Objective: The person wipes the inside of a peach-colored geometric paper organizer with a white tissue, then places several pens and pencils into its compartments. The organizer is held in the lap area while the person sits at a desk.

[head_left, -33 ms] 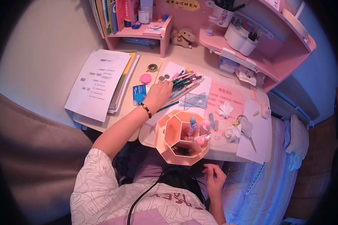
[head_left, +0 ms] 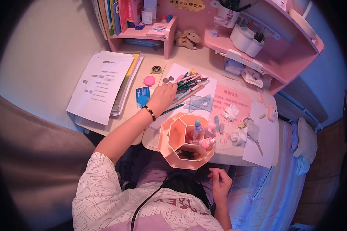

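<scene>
At the left edge of a pile of pens and pencils [head_left: 189, 86], my left hand [head_left: 162, 97] reaches down to the desk. Its fingers are bent together, and the tips and anything in them are hidden. Coins [head_left: 168, 80] lie just beyond the fingers, with a round pink case [head_left: 149, 81] and a blue card [head_left: 143, 96] to the left. Low at the desk's front edge, my right hand [head_left: 221, 179] hangs empty, its fingers loosely bent and apart. Between the hands stands a peach eight-sided pen holder [head_left: 166, 148] with a few pastel pens [head_left: 197, 127] in it.
Clear set squares [head_left: 198, 103] lie right of the pens. Crumpled tissues [head_left: 230, 112] and scissors [head_left: 255, 144] are farther right. Stacked papers [head_left: 100, 88] cover the desk's left side. A pink shelf [head_left: 169, 36] and white pen cups [head_left: 248, 40] stand at the back.
</scene>
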`<move>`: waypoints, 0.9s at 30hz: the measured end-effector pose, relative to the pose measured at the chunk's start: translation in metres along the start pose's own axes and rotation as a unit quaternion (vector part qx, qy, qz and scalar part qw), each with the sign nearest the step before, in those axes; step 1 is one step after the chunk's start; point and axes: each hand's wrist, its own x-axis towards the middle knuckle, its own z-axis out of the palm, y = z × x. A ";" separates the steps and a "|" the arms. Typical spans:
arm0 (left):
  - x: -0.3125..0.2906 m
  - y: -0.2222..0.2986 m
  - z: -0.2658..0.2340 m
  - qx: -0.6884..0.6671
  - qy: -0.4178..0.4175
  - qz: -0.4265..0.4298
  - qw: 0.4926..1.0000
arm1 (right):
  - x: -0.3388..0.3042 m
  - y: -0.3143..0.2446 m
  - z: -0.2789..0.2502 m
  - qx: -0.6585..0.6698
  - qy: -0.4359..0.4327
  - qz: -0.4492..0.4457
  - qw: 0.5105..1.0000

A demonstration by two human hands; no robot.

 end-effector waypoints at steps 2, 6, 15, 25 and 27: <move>0.001 0.000 0.000 0.009 -0.004 -0.003 1.000 | -0.001 0.000 -0.001 0.006 -0.003 0.001 1.000; 0.000 0.001 0.002 0.013 -0.011 0.001 1.000 | -0.004 0.002 -0.001 0.015 0.005 0.006 1.000; -0.003 -0.005 -0.018 -0.065 0.031 -0.022 0.997 | -0.008 0.002 -0.007 0.015 0.004 -0.005 1.000; -0.091 -0.002 -0.232 -0.170 0.037 -0.018 0.985 | 0.000 0.021 -0.021 0.035 0.017 0.008 0.999; -0.104 0.015 -0.261 -0.096 -0.022 0.022 0.995 | 0.010 0.011 -0.028 0.029 0.005 0.003 1.000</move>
